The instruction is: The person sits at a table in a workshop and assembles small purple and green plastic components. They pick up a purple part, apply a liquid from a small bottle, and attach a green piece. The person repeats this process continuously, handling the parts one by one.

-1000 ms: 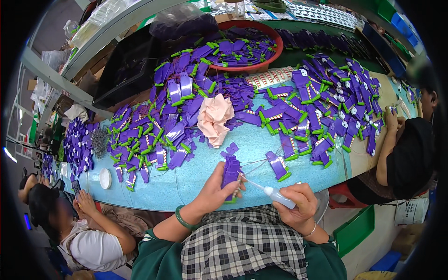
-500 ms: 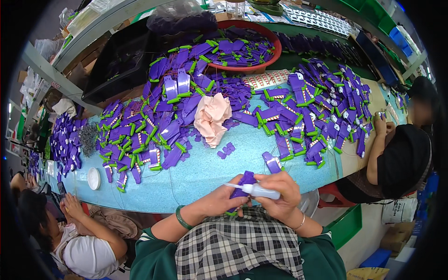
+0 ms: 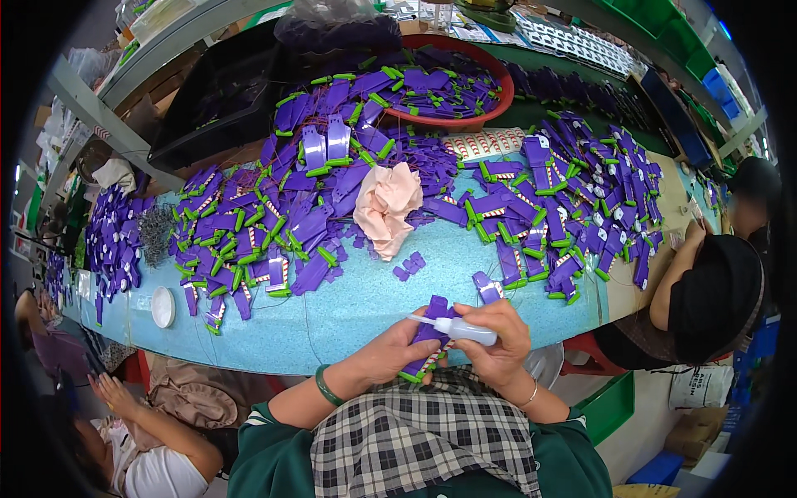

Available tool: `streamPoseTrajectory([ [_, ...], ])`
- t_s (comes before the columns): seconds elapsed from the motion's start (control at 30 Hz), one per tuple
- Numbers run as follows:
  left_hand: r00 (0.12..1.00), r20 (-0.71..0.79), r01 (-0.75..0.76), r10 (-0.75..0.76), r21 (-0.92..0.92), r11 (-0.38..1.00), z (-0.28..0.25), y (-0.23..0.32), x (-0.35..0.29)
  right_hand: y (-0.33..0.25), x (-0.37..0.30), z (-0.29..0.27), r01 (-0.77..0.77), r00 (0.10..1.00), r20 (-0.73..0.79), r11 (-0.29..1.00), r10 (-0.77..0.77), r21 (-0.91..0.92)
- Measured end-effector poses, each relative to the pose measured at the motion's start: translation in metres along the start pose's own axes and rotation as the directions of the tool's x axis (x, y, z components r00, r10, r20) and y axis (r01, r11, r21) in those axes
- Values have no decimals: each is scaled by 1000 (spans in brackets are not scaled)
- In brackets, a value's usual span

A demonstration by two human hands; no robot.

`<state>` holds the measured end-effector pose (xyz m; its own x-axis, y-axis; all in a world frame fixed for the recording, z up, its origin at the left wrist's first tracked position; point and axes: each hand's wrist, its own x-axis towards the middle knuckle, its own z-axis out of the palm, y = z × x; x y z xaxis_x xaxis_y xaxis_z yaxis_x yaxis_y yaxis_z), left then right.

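In front of my checked apron, my left hand grips a purple plastic part with a bright green end and a red-and-white striped strip. My right hand is closed round a small white squeeze bottle. Its thin nozzle points left and lies across the purple part; whether the tip touches it I cannot tell. Some fingers of both hands are hidden behind the part and bottle. Beyond my hands, crumpled pink paper lies against a heap of similar purple parts.
More purple-and-green parts cover the table's right side. A red basin of parts stands at the back, beside a black bin. A white dish sits near the left front edge. Co-workers sit on both sides.
The purple part in my left hand has turned, showing more of its striped strip and green end. The bottle stays over it. The view has shifted slightly, and the co-workers' arms have moved.
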<state>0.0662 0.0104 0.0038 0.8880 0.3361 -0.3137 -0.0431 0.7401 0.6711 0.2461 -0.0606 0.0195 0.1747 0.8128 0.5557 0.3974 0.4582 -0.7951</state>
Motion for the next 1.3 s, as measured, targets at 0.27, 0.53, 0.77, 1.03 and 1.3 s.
streamPoseTrajectory([
  [0.27, 977, -141, -161, 159, -3, 987, -5, 9, -5, -18, -10, -24, 95, 994, -22, 936, -108, -340],
  [0.53, 974, -142, -174, 176, 28, 984, -9, 5, -2, -24, -7, -24, 103, 995, 49, 917, -91, -386],
  [0.77, 969, -122, -204, 214, 89, 975, -12, 3, -4, -23, -5, -21, 107, 994, 48, 923, -96, -369],
  [1.03, 953, -116, -248, 278, 223, 943, -10, 1, -3, -26, -6, -22, 104, 995, 41, 917, -96, -384],
  [1.3, 922, -192, -233, 337, 420, 877, -4, -3, 1, -27, -8, -21, 147, 989, 72, 911, -129, -385],
])
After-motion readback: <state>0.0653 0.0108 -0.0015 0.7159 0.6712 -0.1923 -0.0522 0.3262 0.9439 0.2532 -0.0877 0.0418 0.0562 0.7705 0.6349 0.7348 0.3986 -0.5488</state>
